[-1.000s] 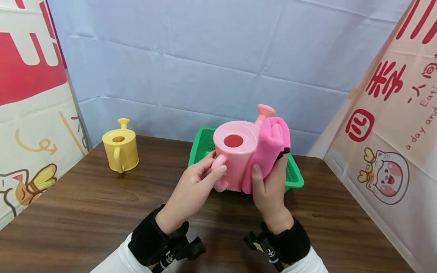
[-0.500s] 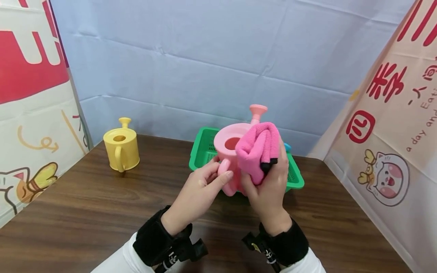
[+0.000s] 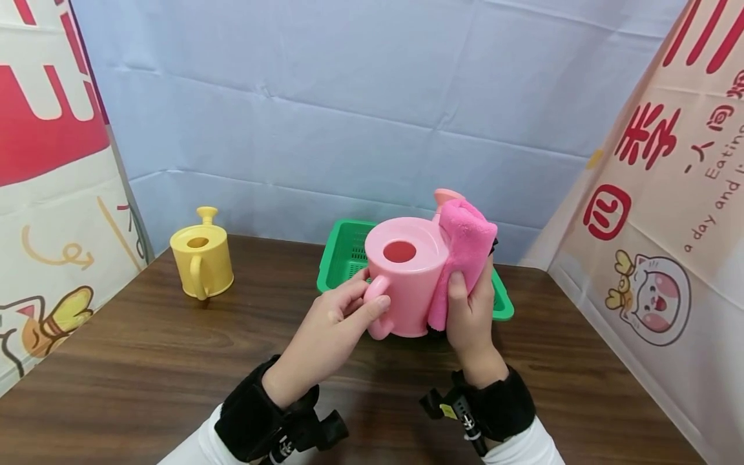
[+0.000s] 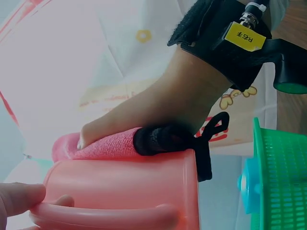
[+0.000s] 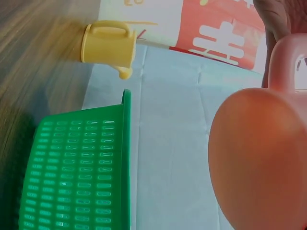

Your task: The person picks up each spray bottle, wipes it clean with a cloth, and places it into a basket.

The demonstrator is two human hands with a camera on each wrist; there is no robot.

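Observation:
A pink watering can (image 3: 407, 290) is held up in front of the green basket, its round top hole facing up toward the head camera. My left hand (image 3: 331, 326) grips its handle, thumb over the near side. In my right hand (image 3: 473, 316) is a folded pink cloth (image 3: 465, 239), pressed against the can's right side near the spout. A black edge and a black loop (image 4: 218, 125) on the cloth show in the left wrist view. The can's smooth underside (image 5: 259, 158) faces the right wrist camera, where the cloth is out of sight.
The green basket (image 3: 337, 258) stands on the brown wooden table (image 3: 232, 374) behind the can. Something blue (image 4: 250, 186) pokes over its rim in the left wrist view. A yellow watering can (image 3: 212, 265) stands at the back left. Hanging sheets surround the table.
Half a second ago the right hand had the cloth bunched before the can's top; now the cloth lies along its right side. The left hand keeps its hold on the handle.

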